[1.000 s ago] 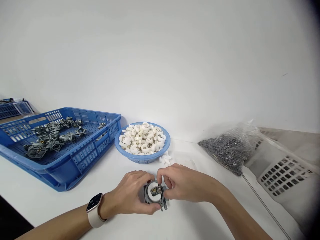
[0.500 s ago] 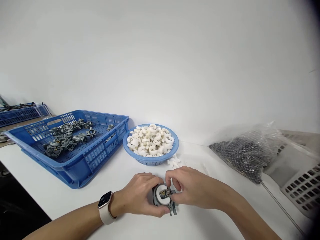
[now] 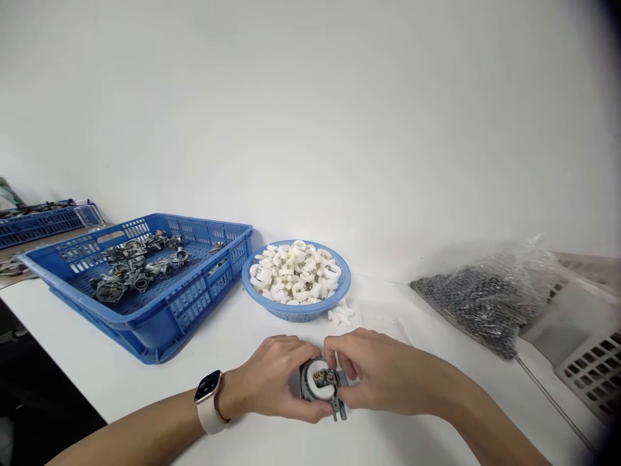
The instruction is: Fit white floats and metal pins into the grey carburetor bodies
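Left hand: it grips a gray metal housing (image 3: pixel 324 377), fingers at the far edge and thumb at the near edge; the hand (image 3: pixel 276 378) belongs to an arm wearing a pale-banded watch (image 3: pixel 210 401).
Right hand: fingers bent, the hand (image 3: pixel 383 372) works at the housing's right side; whether thumb and forefinger pinch a small part cannot be told.
Housing: it sits between both hands low over the white tabletop (image 3: pixel 233 446), a white C-shaped piece (image 3: pixel 316 388) in its round opening.
Blue basket: just beyond the hands, the basket (image 3: pixel 295 312) brims with white pieces (image 3: pixel 298 272).
Blue crate: at left, the crate (image 3: pixel 155 336) holds metal castings (image 3: pixel 130 268).
Plastic bag: at right, the clear bag (image 3: pixel 475 304) bulges with small dark parts.
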{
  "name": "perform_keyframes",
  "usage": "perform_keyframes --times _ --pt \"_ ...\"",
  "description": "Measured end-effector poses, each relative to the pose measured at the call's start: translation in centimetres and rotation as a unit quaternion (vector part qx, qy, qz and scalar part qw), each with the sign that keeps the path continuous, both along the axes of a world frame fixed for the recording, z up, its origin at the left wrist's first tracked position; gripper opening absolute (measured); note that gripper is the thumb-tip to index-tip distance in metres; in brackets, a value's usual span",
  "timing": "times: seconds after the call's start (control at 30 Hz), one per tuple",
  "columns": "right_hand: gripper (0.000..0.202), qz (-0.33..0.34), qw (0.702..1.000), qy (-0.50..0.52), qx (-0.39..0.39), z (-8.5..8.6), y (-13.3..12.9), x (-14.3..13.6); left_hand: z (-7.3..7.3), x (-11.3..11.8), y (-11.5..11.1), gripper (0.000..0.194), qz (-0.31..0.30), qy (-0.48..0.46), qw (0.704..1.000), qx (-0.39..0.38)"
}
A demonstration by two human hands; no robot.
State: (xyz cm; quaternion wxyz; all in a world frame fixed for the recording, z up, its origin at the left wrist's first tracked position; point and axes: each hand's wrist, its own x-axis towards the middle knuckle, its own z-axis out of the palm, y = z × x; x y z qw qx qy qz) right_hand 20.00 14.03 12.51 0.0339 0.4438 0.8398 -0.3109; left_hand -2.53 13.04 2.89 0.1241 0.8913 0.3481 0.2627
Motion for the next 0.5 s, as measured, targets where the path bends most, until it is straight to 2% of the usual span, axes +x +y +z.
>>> perform_keyframes --times 0.13,0.5 --pt "0.010 -0.015 1.000 0.004 0.025 -0.25 0.06 -0.03 0.04 0.02 0.01 0.051 -0.003 -0.008 1.000 -0.005" --pt "0.013 -0.014 1.000 0.010 0.013 -0.49 0.02 0.06 -0.16 -0.06 0.00 0.051 -0.003 -0.006 1.000 0.002"
